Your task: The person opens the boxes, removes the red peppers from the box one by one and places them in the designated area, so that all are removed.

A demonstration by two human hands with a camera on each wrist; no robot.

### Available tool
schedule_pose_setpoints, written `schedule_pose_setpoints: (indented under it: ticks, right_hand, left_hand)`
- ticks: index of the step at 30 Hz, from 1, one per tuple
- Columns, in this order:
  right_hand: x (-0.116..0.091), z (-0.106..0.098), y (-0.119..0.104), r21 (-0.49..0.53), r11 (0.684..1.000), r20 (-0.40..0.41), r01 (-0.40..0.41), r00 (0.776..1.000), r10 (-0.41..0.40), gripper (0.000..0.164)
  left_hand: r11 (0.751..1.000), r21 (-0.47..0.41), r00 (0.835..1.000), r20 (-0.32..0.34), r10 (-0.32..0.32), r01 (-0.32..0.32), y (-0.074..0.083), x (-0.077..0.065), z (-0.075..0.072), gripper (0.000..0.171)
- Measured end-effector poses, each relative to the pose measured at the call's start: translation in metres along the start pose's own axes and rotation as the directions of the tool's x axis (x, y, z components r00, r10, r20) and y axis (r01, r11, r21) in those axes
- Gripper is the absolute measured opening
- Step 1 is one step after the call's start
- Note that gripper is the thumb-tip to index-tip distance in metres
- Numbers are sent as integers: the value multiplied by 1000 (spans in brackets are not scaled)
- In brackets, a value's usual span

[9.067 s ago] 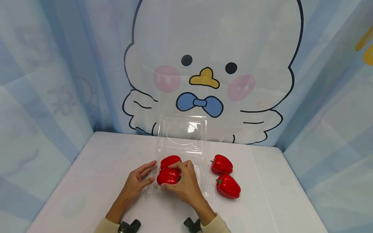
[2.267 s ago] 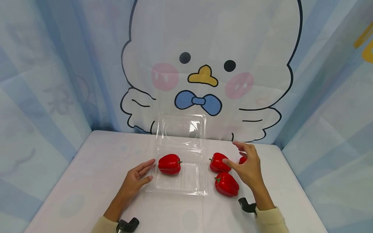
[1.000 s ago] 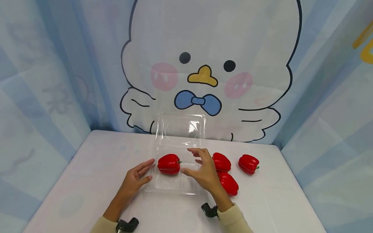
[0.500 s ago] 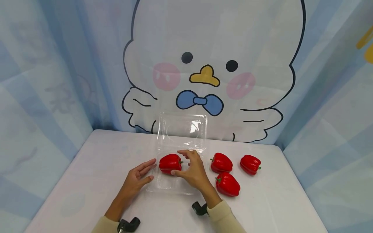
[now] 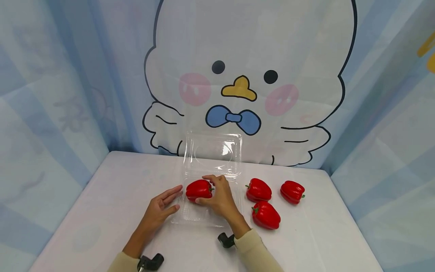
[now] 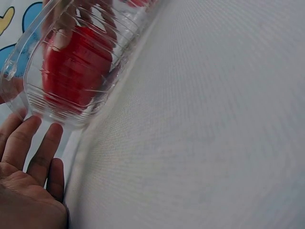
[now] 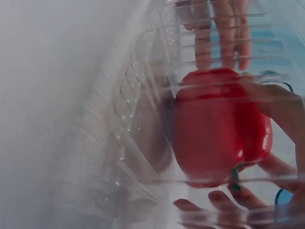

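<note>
A red bell pepper (image 5: 196,190) lies in the left part of a clear plastic clamshell box (image 5: 209,221), its green stem toward the right. My right hand (image 5: 221,197) grips the pepper's stem end, thumb on the near side and index finger on the far side. In the right wrist view the pepper (image 7: 214,129) shows through the box wall, with fingers around it. My left hand (image 5: 159,207) holds its fingers extended at the box's left edge. The left wrist view shows its fingertips (image 6: 55,131) right at the clear wall.
Outside the box on the right, three more red bell peppers lie on the white table (image 5: 316,226): one at the back (image 5: 258,190), one nearer (image 5: 266,215), one farther right (image 5: 292,192). The open lid (image 5: 213,153) stands up behind the box, before a printed curtain (image 5: 306,37).
A pepper was taken out of the box earlier and set down at the far right. My right hand then came back left onto the remaining pepper. My left hand has stayed at the box edge.
</note>
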State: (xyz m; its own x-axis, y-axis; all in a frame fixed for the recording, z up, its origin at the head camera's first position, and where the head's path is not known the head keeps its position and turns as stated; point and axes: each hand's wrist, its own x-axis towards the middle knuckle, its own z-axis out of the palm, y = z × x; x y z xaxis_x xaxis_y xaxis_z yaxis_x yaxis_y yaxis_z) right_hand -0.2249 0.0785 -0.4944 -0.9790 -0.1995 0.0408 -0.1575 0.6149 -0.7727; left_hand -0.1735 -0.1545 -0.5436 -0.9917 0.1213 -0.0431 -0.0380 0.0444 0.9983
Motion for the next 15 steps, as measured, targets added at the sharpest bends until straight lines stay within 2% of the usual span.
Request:
schedule_pose_setpoints:
  ticks: [15]
  right_hand:
    - [2, 5, -1, 7, 1000, -20, 5, 1000, -5, 70]
  left_hand:
    - [1000, -7, 1000, 4, -1, 1, 0, 0, -1, 65]
